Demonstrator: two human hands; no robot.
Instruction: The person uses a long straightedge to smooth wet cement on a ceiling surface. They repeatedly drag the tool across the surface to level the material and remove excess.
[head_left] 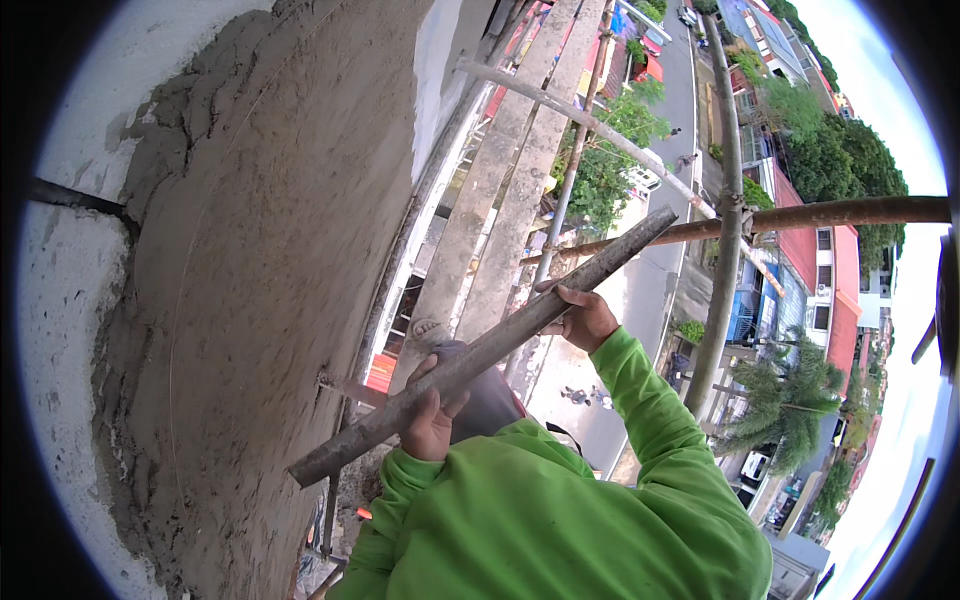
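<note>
A long, straight screed bar [500, 342], grey and crusted with mortar, slants across in front of my body from lower left to upper right. My left hand [430, 422] is closed around its lower part, thumb and fingers on either side. Farther up, my right hand [583, 320] grips the same bar from the right, thumb on top. The bar's lower end lies in front of the wall's wet grey plaster [250, 270]; whether it touches the surface I cannot tell. Green sleeves cover both my arms.
Mortar-stained scaffold planks [487, 195] run ahead under my foot [428, 328]. Scaffold pipes, one upright-looking pole [730, 200] and a rusty crossing pipe [850, 212], stand to the right. Far below lies a street [680, 110] with houses and trees. A dark groove [75, 197] cuts the wall at left.
</note>
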